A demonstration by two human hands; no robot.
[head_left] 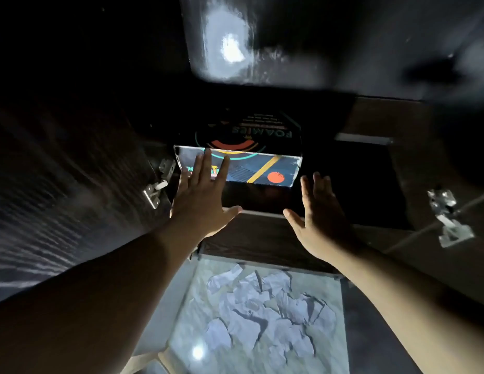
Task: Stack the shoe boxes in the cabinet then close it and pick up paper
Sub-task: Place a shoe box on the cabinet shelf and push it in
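A dark shoe box [262,168] with a yellow stripe, a red dot and coloured rings sits inside the open cabinet [262,233], its lid reading upside down. My left hand [203,195] is flat with straight fingers over the box's near left face; whether it touches cannot be told. My right hand [319,214] is spread open just right of the box, apart from it. Several crumpled pieces of white paper [265,309] lie on the pale floor tile below the cabinet.
The left cabinet door [60,190] stands open, with metal hinges [158,184] beside the box. Another hinge [449,220] shows on the right door side. A glossy dark panel [262,49] above reflects a light. The cabinet's right half is dark.
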